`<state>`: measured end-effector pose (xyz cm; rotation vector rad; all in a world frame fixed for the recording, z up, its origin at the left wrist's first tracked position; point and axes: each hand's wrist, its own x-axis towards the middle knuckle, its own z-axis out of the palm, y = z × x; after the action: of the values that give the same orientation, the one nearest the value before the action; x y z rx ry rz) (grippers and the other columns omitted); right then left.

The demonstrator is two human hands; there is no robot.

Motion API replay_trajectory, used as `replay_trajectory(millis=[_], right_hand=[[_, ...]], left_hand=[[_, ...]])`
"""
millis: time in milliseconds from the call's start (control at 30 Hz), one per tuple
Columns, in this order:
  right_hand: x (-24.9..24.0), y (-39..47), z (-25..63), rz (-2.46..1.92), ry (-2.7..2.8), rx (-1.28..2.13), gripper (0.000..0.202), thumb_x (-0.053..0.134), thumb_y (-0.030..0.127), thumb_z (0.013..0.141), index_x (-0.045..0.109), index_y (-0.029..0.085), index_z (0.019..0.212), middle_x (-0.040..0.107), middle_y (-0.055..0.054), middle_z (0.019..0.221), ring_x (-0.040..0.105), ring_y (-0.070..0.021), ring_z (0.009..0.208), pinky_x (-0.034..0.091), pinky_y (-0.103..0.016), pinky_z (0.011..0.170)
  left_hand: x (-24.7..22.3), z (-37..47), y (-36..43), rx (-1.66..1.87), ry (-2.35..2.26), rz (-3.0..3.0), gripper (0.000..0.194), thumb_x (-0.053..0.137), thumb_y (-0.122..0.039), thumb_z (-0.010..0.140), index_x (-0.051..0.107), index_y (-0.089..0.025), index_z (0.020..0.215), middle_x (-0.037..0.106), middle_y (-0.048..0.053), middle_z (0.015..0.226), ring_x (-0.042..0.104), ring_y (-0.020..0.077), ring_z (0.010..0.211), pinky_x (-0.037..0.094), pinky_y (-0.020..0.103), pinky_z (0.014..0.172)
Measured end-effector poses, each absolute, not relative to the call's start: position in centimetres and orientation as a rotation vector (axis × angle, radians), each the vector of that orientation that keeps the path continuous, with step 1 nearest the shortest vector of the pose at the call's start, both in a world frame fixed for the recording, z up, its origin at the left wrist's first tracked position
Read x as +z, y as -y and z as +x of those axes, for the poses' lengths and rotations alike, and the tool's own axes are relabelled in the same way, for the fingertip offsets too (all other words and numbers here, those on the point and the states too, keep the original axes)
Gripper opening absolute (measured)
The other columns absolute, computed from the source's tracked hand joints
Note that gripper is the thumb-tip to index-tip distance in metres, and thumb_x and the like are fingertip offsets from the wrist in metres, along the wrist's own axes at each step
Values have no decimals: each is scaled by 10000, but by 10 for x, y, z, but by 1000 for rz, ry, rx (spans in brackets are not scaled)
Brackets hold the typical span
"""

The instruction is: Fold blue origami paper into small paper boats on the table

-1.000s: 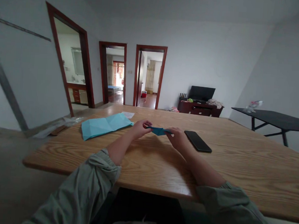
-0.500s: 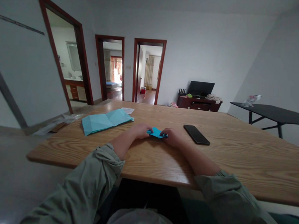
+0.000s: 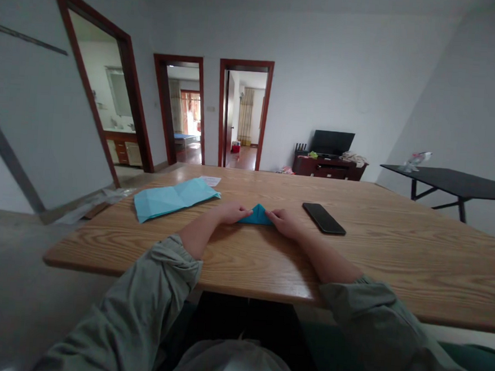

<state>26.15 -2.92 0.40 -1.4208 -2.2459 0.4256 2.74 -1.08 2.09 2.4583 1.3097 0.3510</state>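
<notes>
A small piece of folded blue paper (image 3: pixel 257 215) is held between my two hands, just above or on the wooden table (image 3: pixel 251 259). It shows a triangular peak at the top and a straight lower edge. My left hand (image 3: pixel 231 212) pinches its left side between thumb and fingers. On the right side, my right hand (image 3: pixel 285 222) grips it the same way. To the left lies a larger creased sheet of light blue paper (image 3: pixel 174 199), folded into a long strip.
A black smartphone (image 3: pixel 324 218) lies right of my right hand. Behind the light blue sheet is a small white printed slip (image 3: pixel 210 180). A black table (image 3: pixel 463 183) stands at the far right, and a television (image 3: pixel 332 143) sits on a cabinet by the back wall.
The small blue paper has gone from lying flatter to showing an upright triangular peak. My hands have shifted to its two sides. The view has tilted slightly.
</notes>
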Motion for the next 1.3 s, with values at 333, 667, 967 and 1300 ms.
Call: replay_trajectory(millis=[333,667,967,1300], right_hand=[[-5,27,253,-1433,2141,265,272,495,342,886,648,176,1039,689,-68,879,594,-163,739,399,-243,648],[-7,26,253,-1489,2238,100,257,500,310,863,704,214,986,665,-57,891,584,-154,745,393,-236,653],[-8,26,249,-1511,2303,-95,296,450,328,887,699,184,957,646,-93,961,593,-172,858,399,-238,785],[-2,33,251,-1633,2274,11,395,448,462,885,683,188,1044,647,-109,1011,601,-193,882,406,-258,759]], left_hand=[[15,30,6,386,-1435,2507,464,407,-506,849,623,-156,634,568,18,587,451,129,540,276,248,526],[15,31,11,311,-1620,2504,302,563,-435,753,685,-190,878,693,62,828,601,191,735,420,262,646],[-13,65,13,175,-1334,2690,726,229,-636,884,277,-204,1464,233,113,1531,238,309,1392,187,493,1104],[-7,56,5,288,-1216,2648,617,382,-621,858,442,-294,1377,440,62,1427,399,273,1303,277,418,1079]])
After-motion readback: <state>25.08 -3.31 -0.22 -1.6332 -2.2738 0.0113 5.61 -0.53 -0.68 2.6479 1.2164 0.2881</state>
